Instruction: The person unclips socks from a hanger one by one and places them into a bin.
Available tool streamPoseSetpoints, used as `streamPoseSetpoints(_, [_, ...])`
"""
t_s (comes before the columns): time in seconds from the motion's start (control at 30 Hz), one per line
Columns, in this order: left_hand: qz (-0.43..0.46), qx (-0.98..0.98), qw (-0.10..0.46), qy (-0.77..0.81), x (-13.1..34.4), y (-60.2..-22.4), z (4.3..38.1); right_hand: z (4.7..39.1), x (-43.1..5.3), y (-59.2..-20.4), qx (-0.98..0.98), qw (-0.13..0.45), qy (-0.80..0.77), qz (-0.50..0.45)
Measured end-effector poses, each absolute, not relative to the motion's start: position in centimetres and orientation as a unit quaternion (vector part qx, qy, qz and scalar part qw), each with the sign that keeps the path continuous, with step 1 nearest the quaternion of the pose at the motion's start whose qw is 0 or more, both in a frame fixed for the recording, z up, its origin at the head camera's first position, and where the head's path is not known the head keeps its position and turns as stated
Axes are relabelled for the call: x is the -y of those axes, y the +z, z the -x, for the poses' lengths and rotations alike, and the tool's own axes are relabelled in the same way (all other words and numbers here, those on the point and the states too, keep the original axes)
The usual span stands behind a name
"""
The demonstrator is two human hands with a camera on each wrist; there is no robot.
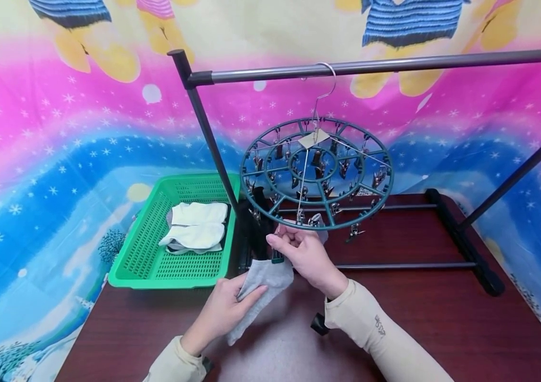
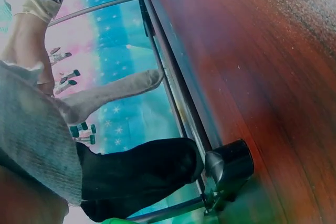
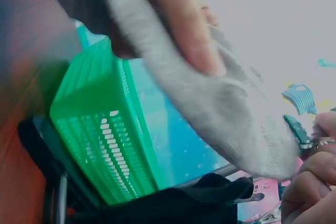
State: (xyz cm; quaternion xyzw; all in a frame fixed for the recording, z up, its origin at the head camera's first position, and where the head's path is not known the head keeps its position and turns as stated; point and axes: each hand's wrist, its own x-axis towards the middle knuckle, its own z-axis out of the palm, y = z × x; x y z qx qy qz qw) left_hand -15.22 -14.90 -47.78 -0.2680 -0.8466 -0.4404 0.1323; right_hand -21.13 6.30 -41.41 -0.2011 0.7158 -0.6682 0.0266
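My left hand (image 1: 222,307) holds a light grey sock (image 1: 272,278), the thumb lying on top of the cloth. My right hand (image 1: 310,260) pinches a clip (image 1: 277,255) with a dark green tip at the sock's upper edge. In the right wrist view the clip (image 3: 297,129) is close to the sock's end (image 3: 252,140); whether it bites the cloth I cannot tell. Above the hands hangs a round green clip hanger (image 1: 318,212). Black socks (image 1: 257,233) hang at its left side, and another grey sock (image 2: 113,93) shows behind in the left wrist view.
A green basket (image 1: 124,265) with white and grey socks (image 1: 198,220) stands on the left of the dark red table (image 1: 418,329). The hanger's hook loops over the top bar (image 1: 394,64) of a dark metal rack. Several clips dangle from the hanger's rings.
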Motion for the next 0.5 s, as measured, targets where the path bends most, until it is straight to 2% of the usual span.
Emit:
streamPoseSetpoints(0.27, [0.243,0.849,0.103,-0.457,16.0,-47.1,14.7,21.0,-6.5,-41.3,-0.693,0.022,-0.7,0.172])
streamPoseSetpoints(0.5, [0.223,0.843,0.144,-0.468,18.3,-45.0,15.5,21.1,-7.0,-41.4,-0.714,0.032,-0.679,0.168])
